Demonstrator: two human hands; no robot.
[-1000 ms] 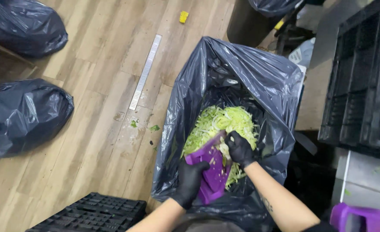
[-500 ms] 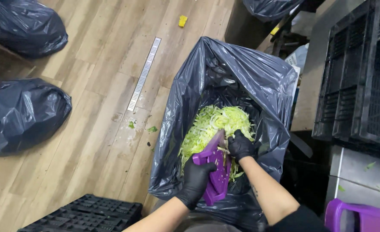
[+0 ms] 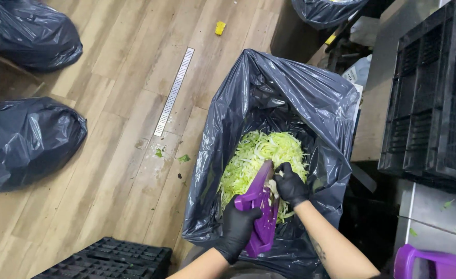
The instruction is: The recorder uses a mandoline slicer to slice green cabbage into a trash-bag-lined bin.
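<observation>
Both my hands wear black gloves and work inside an open black plastic bag (image 3: 295,98) half full of pale green shredded cabbage (image 3: 261,155). My left hand (image 3: 238,230) grips the lower edge of a purple perforated tray (image 3: 261,214), which is tilted up on its side over the cabbage. My right hand (image 3: 291,185) is curled against the tray's inner face near its top, where a few shreds cling.
Two tied black bags (image 3: 24,142) lie on the wooden floor at left, near a metal drain strip (image 3: 174,90). A black crate (image 3: 109,259) sits bottom left, stacked black crates (image 3: 437,98) stand right, and a purple container (image 3: 434,264) is at bottom right.
The view has drifted slightly. My right hand has slid along the tray's face, and the tray now stands steeper over the cabbage.
</observation>
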